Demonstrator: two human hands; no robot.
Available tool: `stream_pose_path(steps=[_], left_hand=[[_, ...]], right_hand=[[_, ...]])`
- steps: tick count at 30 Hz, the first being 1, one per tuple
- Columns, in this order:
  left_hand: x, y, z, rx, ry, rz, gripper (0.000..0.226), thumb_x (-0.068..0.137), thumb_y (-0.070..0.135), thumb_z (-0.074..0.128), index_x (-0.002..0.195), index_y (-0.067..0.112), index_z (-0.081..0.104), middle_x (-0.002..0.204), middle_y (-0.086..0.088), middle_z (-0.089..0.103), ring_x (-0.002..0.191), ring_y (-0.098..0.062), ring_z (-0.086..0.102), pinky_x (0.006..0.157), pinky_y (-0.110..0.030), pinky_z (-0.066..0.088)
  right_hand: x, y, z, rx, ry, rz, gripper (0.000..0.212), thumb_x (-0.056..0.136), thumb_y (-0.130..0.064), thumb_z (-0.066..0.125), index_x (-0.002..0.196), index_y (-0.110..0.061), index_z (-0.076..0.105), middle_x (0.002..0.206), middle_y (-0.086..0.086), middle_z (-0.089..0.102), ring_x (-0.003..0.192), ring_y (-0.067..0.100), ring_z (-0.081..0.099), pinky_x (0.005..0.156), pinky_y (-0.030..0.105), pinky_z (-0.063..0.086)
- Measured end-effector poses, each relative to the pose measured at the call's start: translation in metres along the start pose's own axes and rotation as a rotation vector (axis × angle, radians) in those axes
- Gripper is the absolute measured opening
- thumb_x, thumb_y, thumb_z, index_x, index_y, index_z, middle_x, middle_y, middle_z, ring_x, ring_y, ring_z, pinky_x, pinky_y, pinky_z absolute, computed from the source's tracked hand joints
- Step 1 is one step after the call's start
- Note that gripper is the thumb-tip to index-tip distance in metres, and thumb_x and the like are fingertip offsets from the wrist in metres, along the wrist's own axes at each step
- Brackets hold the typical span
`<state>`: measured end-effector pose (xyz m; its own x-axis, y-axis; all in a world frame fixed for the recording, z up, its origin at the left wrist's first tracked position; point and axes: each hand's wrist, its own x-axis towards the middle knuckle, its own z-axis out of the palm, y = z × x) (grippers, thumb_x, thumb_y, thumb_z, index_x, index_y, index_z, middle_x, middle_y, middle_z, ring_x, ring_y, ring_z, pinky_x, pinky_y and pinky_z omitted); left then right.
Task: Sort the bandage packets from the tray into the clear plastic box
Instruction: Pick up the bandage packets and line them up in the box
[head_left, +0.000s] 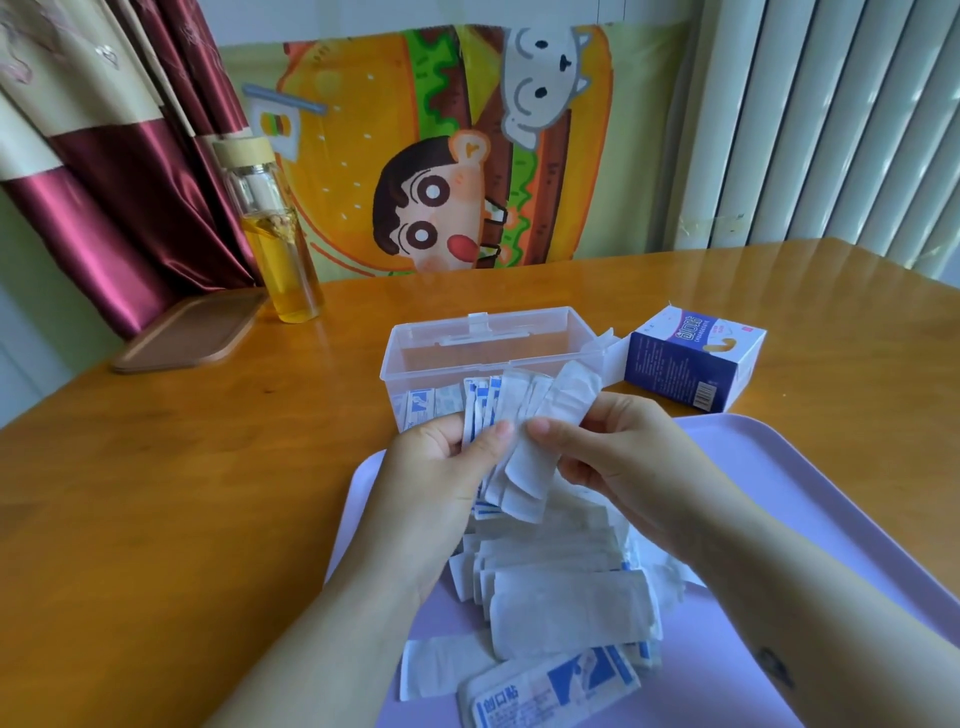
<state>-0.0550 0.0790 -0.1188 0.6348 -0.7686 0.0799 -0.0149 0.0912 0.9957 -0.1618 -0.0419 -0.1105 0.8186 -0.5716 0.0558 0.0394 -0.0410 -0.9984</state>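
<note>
Packets of white paper-wrapped bandages (522, 415) stand fanned, gripped by the left hand (441, 467), while the right hand (613, 447) pinches their edge, likely squaring them for the clear rectangular plastic box (408, 358) just behind; more packets lie heaped on the lilac plastic tray (779, 493).

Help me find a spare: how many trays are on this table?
2. A lavender plastic tray lies nearest the person, holding the pile of bandage packets; a brown wooden tray sits at the far left beside the glass bottle.
</note>
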Motion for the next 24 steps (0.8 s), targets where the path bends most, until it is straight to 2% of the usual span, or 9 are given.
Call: stream_pose_path(steps=[3,6,9,12,15,17,20,22,24], left_hand=[[-0.001,0.002,0.0,-0.007,0.007,-0.012,0.019,0.086,0.018,0.064,0.102,0.015,0.071,0.096,-0.008,0.074,0.093,-0.026,0.07,0.089,-0.051,0.052],[-0.001,0.002,0.003,-0.086,-0.004,-0.05,0.024,0.082,0.023,0.063,0.103,0.015,0.072,0.099,-0.01,0.073,0.096,-0.028,0.069,0.091,-0.048,0.051],[0.0,0.002,0.005,-0.228,0.012,-0.126,0.025,0.091,0.02,0.055,0.109,0.011,0.068,0.097,-0.01,0.073,0.087,-0.022,0.071,0.077,-0.039,0.057],[0.002,0.005,0.003,-0.435,-0.008,-0.244,0.024,0.098,0.017,0.044,0.107,0.008,0.064,0.091,-0.011,0.074,0.076,-0.02,0.072,0.061,-0.029,0.059],[0.0,0.009,0.003,-0.624,-0.064,-0.356,0.028,0.099,0.022,0.04,0.112,0.009,0.062,0.092,-0.012,0.073,0.074,-0.021,0.072,0.062,-0.031,0.059],[-0.002,0.011,0.004,-0.672,-0.115,-0.38,0.034,0.099,0.028,0.039,0.121,0.013,0.06,0.098,-0.012,0.072,0.077,-0.021,0.071,0.063,-0.03,0.06],[-0.003,0.01,0.005,-0.667,-0.135,-0.386,0.036,0.097,0.027,0.041,0.125,0.012,0.058,0.098,-0.011,0.071,0.079,-0.02,0.07,0.062,-0.028,0.059],[-0.003,0.008,0.005,-0.666,-0.124,-0.38,0.035,0.096,0.021,0.043,0.126,0.009,0.057,0.098,-0.013,0.07,0.081,-0.021,0.068,0.065,-0.029,0.059],[-0.003,0.008,0.005,-0.662,-0.123,-0.361,0.031,0.096,0.014,0.042,0.122,0.006,0.058,0.093,-0.014,0.07,0.078,-0.021,0.068,0.063,-0.029,0.059]], right_hand=[[-0.002,-0.002,0.001,-0.008,-0.013,0.002,0.021,0.078,-0.026,0.07,0.091,-0.009,0.073,0.09,0.021,0.068,0.067,0.015,0.052,0.067,0.028,0.043],[-0.003,-0.004,0.002,-0.048,0.02,-0.005,0.009,0.082,-0.022,0.069,0.078,-0.015,0.071,0.06,0.0,0.059,0.052,0.008,0.044,0.056,0.022,0.038],[-0.002,-0.007,-0.001,-0.041,0.21,-0.149,0.017,0.083,-0.017,0.068,0.065,-0.017,0.066,0.049,-0.005,0.052,0.046,0.008,0.043,0.054,0.023,0.037],[-0.006,-0.02,-0.005,-0.103,0.328,-0.504,0.017,0.08,-0.004,0.069,0.072,-0.018,0.067,0.066,-0.006,0.067,0.062,0.003,0.061,0.063,0.014,0.045],[-0.006,-0.015,-0.002,-0.567,0.246,-0.748,0.034,0.066,0.01,0.071,0.082,-0.02,0.07,0.089,-0.007,0.069,0.086,-0.001,0.062,0.076,0.007,0.044],[-0.004,-0.006,0.004,-0.726,0.146,-0.769,0.03,0.067,0.007,0.067,0.085,-0.016,0.074,0.095,-0.005,0.068,0.091,0.001,0.062,0.081,0.007,0.046],[-0.004,-0.002,0.01,-0.77,0.055,-0.706,0.034,0.078,0.007,0.053,0.096,-0.012,0.074,0.103,-0.005,0.07,0.099,0.001,0.059,0.087,0.003,0.042],[-0.006,-0.003,0.01,-0.793,0.018,-0.649,0.042,0.08,0.007,0.047,0.102,-0.016,0.073,0.105,-0.014,0.067,0.107,-0.002,0.053,0.09,0.0,0.038],[-0.009,-0.004,0.01,-0.737,-0.009,-0.549,0.045,0.084,0.008,0.047,0.104,-0.025,0.072,0.107,-0.022,0.063,0.109,-0.003,0.051,0.09,0.005,0.04]])
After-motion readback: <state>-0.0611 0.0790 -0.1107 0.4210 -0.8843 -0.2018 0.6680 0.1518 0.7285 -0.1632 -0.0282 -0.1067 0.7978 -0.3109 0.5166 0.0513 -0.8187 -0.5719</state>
